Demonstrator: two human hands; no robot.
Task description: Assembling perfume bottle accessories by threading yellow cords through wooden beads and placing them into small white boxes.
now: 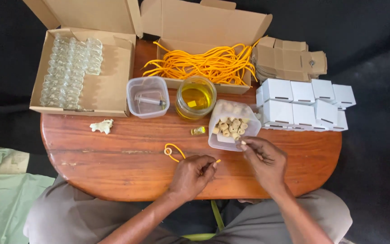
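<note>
Here the left hand (pixel 192 174) pinches an orange cord (pixel 173 152) near the table's (pixel 113 171) near edge; the right hand (pixel 265 159) apparently grips a small cork (pixel 243 143) beside the tub (pixel 231 124).

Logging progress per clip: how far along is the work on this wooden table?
Done: one small filled glass vial lies by the white boxes. In hand: left hand pinches an orange cord; right hand holds a cork. Left: many empty vials, cords, corks.
</note>
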